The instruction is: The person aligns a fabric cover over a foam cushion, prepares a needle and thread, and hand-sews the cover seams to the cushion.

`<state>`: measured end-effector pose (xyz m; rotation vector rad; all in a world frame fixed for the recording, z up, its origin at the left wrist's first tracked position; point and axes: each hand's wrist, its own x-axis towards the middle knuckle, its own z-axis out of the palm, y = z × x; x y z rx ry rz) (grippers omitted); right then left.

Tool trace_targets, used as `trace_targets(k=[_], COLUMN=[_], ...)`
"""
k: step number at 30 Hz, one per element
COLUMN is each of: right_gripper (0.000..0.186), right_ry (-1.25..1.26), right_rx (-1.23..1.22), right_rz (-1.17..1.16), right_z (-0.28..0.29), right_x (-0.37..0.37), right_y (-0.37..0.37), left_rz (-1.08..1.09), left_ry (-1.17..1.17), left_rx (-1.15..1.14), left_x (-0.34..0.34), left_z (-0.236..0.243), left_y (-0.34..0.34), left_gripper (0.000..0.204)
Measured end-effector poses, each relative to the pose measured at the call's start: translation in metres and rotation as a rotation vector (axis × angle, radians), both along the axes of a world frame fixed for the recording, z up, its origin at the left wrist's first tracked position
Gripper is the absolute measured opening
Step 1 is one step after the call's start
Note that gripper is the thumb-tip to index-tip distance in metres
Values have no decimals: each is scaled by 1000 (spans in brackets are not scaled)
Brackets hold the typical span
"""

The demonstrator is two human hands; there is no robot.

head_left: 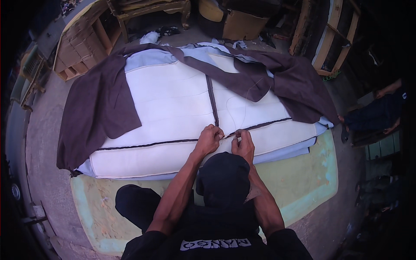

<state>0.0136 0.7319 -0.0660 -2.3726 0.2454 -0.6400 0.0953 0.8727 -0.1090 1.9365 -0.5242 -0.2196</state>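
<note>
A large padded piece with white panels (173, 99) lies spread before me, crossed by dark seam strips (211, 97). My left hand (210, 138) is closed, its fingertips pinching the dark strip near where the seams meet. Just right of it, my right hand (243, 145) is also closed, thumb and fingers drawn together above the front seam; what they hold is too small to make out. A fine thread (227, 103) loops over the white panel beyond my hands. Dark purple-brown fabric (102, 102) drapes over the left side and the far edge.
Under the padded piece lies a worn green mat (299, 173). Behind stand a cardboard-covered wooden frame (80, 47) and a carved wooden furniture frame (151, 11). Another wooden frame (336, 39) leans at the far right. Another person's arm (388, 89) shows at the right edge.
</note>
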Motion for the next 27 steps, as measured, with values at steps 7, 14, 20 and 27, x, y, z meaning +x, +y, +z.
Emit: trace_targets(k=[7, 14, 20, 27], right_gripper=[23, 21, 15, 14], right_ry=[197, 290, 440, 265], right_rx=[37, -1, -51, -152], right_rz=[196, 68, 21, 98], right_z=[9, 12, 11, 7], right_x=[-5, -4, -5, -2], right_y=[9, 8, 4, 5], left_rz=[-3, 19, 13, -6], left_ry=[-15, 3, 44, 36], left_rx=[-6, -1, -18, -85], left_x=[-1, -1, 1, 2], left_z=[-1, 0, -4, -4], left_y=[1, 0, 0, 3], left_gripper=[12, 13, 13, 10])
